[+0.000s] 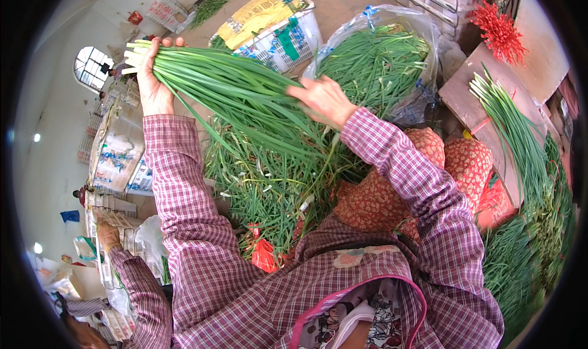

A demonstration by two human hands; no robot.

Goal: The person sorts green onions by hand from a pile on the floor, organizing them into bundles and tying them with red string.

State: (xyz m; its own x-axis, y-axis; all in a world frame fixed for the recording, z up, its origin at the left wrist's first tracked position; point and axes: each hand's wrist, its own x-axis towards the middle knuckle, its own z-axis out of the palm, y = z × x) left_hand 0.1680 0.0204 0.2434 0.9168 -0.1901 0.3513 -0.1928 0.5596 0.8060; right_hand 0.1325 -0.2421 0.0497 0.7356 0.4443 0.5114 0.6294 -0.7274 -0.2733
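Note:
My left hand (156, 80) is wrapped around a bunch of garlic chives (229, 80) near its white stem ends. The long green leaves fan out to the right and droop at their tips. At the leaf end, my right hand (326, 101) has its fingers curled against the edge of the bunch. It is blurred, and whether leaves are pinched in it cannot be made out. Below the bunch spreads a heap of loose green leaves and trimmings (271, 179), reaching up to my knees.
A plastic-lined container of chives (372, 64) and a white basket (294, 41) stand beyond the heap. On my right, a board (464, 91) bears a chive bunch (510, 114) and red ties (498, 32). More chives (514, 261) lie below. Another person's arm (138, 280) is at left.

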